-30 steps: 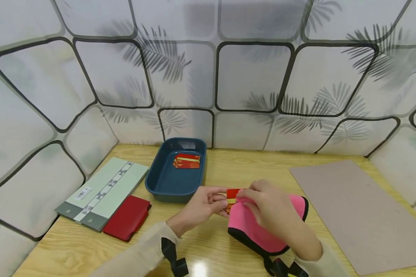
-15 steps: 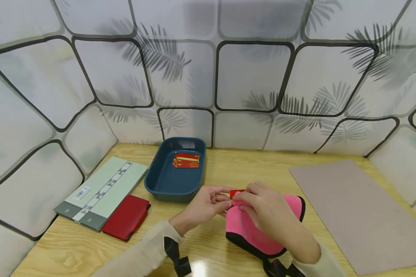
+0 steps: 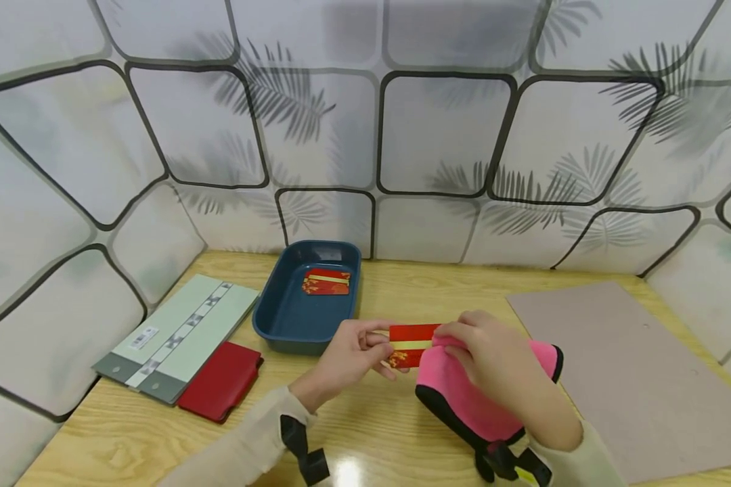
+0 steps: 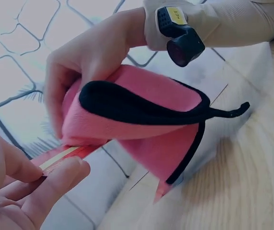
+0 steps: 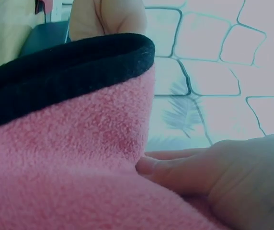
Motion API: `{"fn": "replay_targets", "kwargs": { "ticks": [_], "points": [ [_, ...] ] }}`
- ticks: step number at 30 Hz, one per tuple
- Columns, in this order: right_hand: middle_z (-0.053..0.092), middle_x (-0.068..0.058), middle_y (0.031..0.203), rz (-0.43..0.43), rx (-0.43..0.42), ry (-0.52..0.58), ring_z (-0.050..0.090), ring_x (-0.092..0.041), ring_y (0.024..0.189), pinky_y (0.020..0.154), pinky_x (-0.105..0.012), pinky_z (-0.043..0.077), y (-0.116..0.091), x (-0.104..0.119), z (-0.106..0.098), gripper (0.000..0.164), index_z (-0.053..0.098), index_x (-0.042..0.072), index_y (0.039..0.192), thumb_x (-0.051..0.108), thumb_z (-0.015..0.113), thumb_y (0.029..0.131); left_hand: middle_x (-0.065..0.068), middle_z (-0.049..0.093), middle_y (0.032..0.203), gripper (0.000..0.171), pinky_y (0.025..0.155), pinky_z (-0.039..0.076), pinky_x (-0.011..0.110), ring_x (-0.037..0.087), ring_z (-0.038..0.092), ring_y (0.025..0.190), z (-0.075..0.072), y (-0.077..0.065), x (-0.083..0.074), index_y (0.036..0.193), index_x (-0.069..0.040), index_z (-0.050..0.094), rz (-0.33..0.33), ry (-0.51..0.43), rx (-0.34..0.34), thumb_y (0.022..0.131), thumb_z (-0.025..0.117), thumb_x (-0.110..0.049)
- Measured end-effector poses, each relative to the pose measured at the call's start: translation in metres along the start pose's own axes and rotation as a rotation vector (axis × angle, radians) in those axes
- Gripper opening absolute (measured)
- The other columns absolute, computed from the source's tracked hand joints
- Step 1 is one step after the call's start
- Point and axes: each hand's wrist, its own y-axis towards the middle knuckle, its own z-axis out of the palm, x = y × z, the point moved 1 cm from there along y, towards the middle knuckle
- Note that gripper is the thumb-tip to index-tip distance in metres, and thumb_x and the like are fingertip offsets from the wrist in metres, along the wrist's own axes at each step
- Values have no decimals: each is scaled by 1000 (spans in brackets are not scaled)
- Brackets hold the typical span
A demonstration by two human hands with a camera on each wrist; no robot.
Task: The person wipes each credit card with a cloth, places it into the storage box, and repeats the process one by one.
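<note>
My left hand (image 3: 348, 358) pinches the left end of a red card with a gold stripe (image 3: 411, 345) between thumb and fingers. A pink fleece cloth with black edging (image 3: 463, 396) hangs folded from my right hand (image 3: 493, 358), whose fingers pinch it over the card's right end and hide that end. In the left wrist view the card (image 4: 65, 157) runs from the left fingertips into the cloth's fold. The cloth's black edge (image 5: 79, 69) and the right fingers (image 5: 175, 172) pressing into it fill much of the right wrist view.
A dark blue tray (image 3: 307, 321) behind my left hand holds red cards with gold stripes (image 3: 326, 282). Pale green folders (image 3: 185, 325) and a dark red wallet-like case (image 3: 221, 381) lie at left. A grey-brown flat sheet (image 3: 633, 379) covers the table's right part.
The right hand and cloth first shift slightly left over the card, then slide back right, so more of the card shows. The left hand moves slightly left, still pinching it.
</note>
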Motion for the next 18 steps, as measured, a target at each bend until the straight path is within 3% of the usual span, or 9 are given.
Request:
{"fn": "replay_targets", "kwargs": {
  "ticks": [4, 8, 13, 17, 18],
  "points": [
    [63, 2, 79, -2, -19, 5, 58, -14, 74, 67, -32, 55, -1, -9, -2, 24, 75, 11, 93, 6, 83, 71, 30, 66, 111, 40, 69, 59, 47, 30, 72, 84, -10, -1, -3, 133, 8, 50, -32, 50, -28, 93, 52, 7],
    [65, 1, 81, -9, -30, 12, 60, -17, 78, 70, -36, 55, -1, -14, -5, 23, 74, 10, 93, 5, 82, 72, 31, 66, 103, 40, 71, 59, 48, 27, 72, 79, -23, -2, -6, 134, 8, 49, -19, 85, -57, 94, 51, 7],
    [65, 1, 82, 5, -40, 6, 60, -18, 79, 68, -38, 55, -2, -18, -6, 23, 74, 11, 93, 5, 82, 72, 22, 68, 89, 40, 74, 59, 44, 25, 71, 72, -44, 0, -14, 135, 5, 49, -32, 79, -159, 96, 50, 5],
    [65, 1, 81, -5, -46, 1, 61, -19, 79, 68, -39, 55, -1, -19, -4, 24, 74, 11, 93, 5, 82, 72, 21, 68, 99, 41, 73, 60, 38, 18, 71, 68, -63, 7, -21, 138, 3, 47, -113, 87, -250, 97, 50, 1],
    [66, 0, 82, -7, -47, 1, 61, -19, 79, 68, -39, 55, -1, -19, -3, 24, 74, 11, 94, 5, 82, 72, 23, 67, 108, 41, 72, 60, 35, 17, 71, 69, -69, 9, -22, 138, 4, 46, -134, 87, -264, 97, 49, 1]
  ]
}}
